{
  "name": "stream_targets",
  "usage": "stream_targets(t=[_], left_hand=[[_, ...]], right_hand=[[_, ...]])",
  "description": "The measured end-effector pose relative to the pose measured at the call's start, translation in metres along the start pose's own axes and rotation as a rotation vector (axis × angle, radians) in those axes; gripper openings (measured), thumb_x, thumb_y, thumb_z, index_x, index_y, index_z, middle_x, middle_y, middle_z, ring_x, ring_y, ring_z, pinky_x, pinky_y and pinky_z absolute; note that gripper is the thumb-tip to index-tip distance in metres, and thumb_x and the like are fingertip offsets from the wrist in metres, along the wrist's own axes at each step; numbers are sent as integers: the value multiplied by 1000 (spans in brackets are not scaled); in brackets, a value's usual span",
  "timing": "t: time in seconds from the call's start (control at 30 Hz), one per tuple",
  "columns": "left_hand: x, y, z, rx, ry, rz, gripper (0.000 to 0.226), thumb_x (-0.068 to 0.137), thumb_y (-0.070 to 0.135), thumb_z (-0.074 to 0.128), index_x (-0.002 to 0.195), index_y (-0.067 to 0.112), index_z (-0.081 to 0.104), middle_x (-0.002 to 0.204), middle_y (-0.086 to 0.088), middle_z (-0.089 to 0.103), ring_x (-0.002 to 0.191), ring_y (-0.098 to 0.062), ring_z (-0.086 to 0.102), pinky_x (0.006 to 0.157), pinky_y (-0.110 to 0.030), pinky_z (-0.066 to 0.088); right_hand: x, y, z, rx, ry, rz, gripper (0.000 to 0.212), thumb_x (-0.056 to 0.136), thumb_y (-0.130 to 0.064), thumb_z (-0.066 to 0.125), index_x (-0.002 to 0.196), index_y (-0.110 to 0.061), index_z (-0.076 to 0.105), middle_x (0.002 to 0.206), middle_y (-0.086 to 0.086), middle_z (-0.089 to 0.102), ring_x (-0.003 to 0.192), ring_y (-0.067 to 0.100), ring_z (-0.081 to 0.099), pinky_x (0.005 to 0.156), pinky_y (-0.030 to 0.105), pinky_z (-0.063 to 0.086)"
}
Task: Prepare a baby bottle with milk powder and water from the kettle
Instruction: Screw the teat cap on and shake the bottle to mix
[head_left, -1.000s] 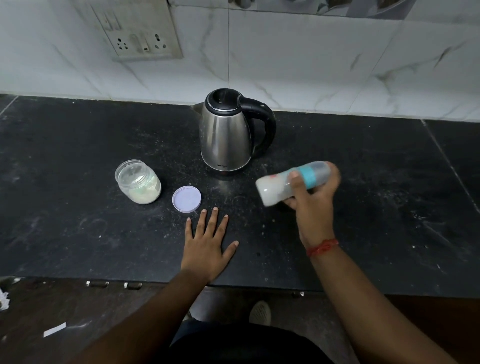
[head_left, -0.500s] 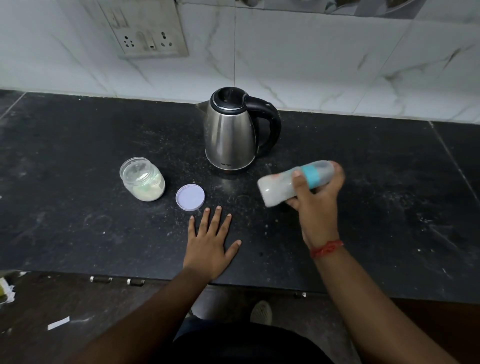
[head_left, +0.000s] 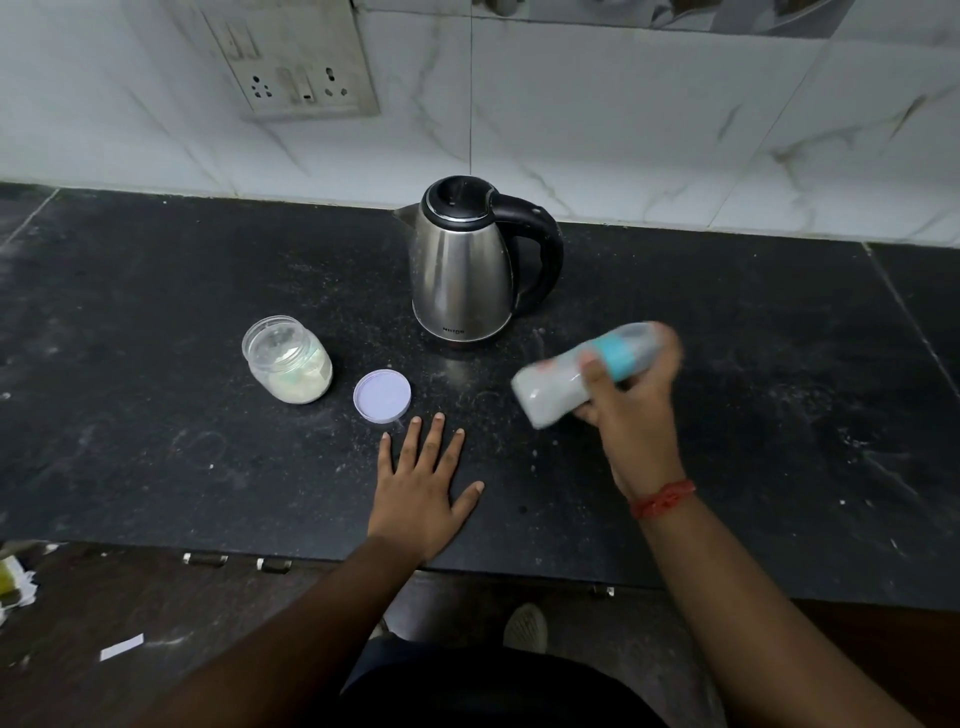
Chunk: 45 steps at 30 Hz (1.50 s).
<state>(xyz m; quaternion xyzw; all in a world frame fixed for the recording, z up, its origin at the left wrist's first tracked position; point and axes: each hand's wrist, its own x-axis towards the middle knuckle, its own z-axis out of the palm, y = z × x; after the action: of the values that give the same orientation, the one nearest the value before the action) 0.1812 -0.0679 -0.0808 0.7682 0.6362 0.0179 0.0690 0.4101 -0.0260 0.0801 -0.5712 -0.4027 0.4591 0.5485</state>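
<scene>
My right hand (head_left: 631, 415) grips a baby bottle (head_left: 556, 384) with a teal collar, held nearly on its side above the counter; it is blurred by motion and holds whitish liquid. My left hand (head_left: 423, 483) lies flat on the black counter (head_left: 156, 457), fingers spread, holding nothing. A steel kettle (head_left: 462, 270) with a black lid and handle stands behind, lid closed. An open glass jar of milk powder (head_left: 288, 361) sits to the left, and its lilac lid (head_left: 382, 395) lies beside it, just beyond my left fingertips.
A white marble-tiled wall with a socket plate (head_left: 296, 67) backs the counter. The counter's front edge (head_left: 519, 569) runs just below my left wrist. Floor, paper scraps and a shoe show beneath.
The bottle in my right hand has shifted slightly and is now motion-blurred. My left hand stays flat on the counter. The camera has moved a little.
</scene>
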Motion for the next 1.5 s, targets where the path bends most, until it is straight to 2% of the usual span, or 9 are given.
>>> stream_targets(t=[0.3, 0.43, 0.53, 0.67, 0.93, 1.03, 1.17, 1.27, 1.5], left_hand=[[1, -1, 0, -4, -7, 1, 77, 99, 73, 18, 162, 30, 18, 172, -2, 9, 159, -28, 3, 125, -61, 5], [2, 1, 0, 6, -7, 0, 77, 99, 73, 17, 162, 30, 19, 172, -3, 11, 159, -29, 5, 125, -61, 6], [1, -1, -1, 5, -15, 4, 77, 98, 74, 16, 163, 31, 15, 172, -2, 6, 159, -28, 0, 125, -61, 2], [1, 1, -2, 11, -18, -3, 77, 98, 74, 16, 163, 31, 15, 172, -2, 5, 159, -28, -1, 125, -61, 2], [1, 0, -2, 7, -24, 1, 77, 99, 73, 17, 163, 30, 16, 172, -3, 6, 159, -28, 0, 124, -62, 4], [1, -1, -2, 6, -32, 2, 77, 99, 73, 17, 163, 31, 14, 172, -2, 4, 159, -28, -2, 124, -61, 1], [1, 0, -2, 5, -30, -1, 77, 99, 73, 17, 163, 30, 16, 172, -3, 7, 159, -28, 1, 124, -62, 3], [1, 0, -2, 2, -24, 0, 77, 99, 73, 18, 163, 30, 17, 172, -3, 8, 159, -29, 1, 124, -62, 2], [1, -1, -3, 0, -27, 3, 77, 99, 73, 18, 163, 30, 17, 172, -3, 8, 159, -29, 2, 124, -62, 4]], right_hand=[[-4, 2, -2, -110, -106, -20, 64, 91, -23, 73, 141, -37, 35, 124, 0, 55, 106, 22, 68, 79, 49, 63], [-2, 2, -4, 54, 92, -25, 58, 94, -26, 70, 138, -32, 33, 123, 1, 58, 109, 23, 68, 76, 44, 63], [-6, 7, -1, -159, -121, -5, 67, 90, -26, 75, 143, -36, 34, 123, -3, 58, 107, 23, 68, 78, 45, 63], [-3, 6, -3, 37, 124, -4, 60, 94, -27, 71, 141, -33, 34, 120, -5, 57, 109, 21, 67, 77, 47, 63], [-3, 1, 3, 88, 113, 2, 56, 95, -24, 70, 138, -32, 35, 122, -2, 57, 110, 23, 67, 76, 43, 64], [-7, 2, 5, -92, -56, -21, 62, 92, -25, 73, 141, -34, 36, 122, -3, 58, 108, 23, 68, 76, 42, 63], [-4, 4, 3, 98, 154, -42, 61, 96, -23, 68, 144, -28, 30, 124, -2, 56, 112, 23, 66, 75, 39, 63], [-8, 5, 4, -96, -64, -41, 64, 93, -23, 71, 143, -34, 33, 122, -6, 56, 106, 21, 68, 79, 47, 63], [-5, 11, 0, -66, -28, -5, 61, 93, -25, 73, 139, -38, 36, 125, 1, 57, 109, 24, 67, 75, 44, 63]])
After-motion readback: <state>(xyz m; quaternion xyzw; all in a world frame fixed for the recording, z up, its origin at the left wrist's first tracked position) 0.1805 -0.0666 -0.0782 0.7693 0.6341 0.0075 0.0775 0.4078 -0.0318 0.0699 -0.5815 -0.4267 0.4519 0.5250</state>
